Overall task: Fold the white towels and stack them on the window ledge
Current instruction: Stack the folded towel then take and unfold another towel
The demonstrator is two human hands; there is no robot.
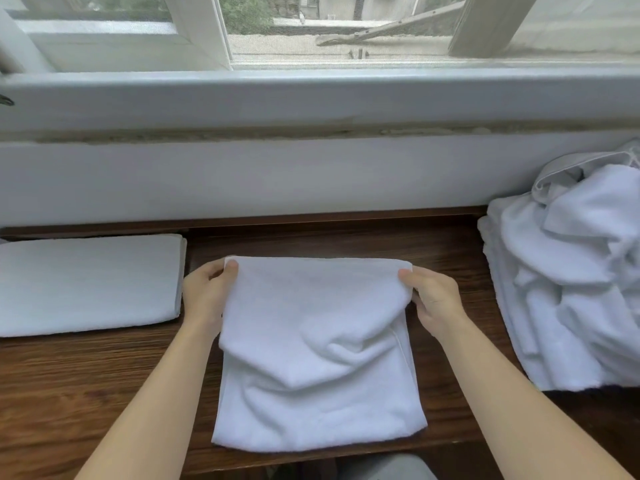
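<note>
A white towel [317, 344] lies in the middle of the dark wooden ledge [104, 368], half doubled over, with its upper layer lifted at the far edge. My left hand [204, 292] pinches the far left corner of that layer. My right hand [433, 296] pinches the far right corner. The lower layer rests flat toward the ledge's front edge. A folded white towel [86, 282] lies flat on the ledge at the left.
A heap of unfolded white towels [568, 289] fills the right side of the ledge. Behind runs a white wall [277, 174] under the window frame [311, 95]. Bare wood shows between the towels and behind the middle one.
</note>
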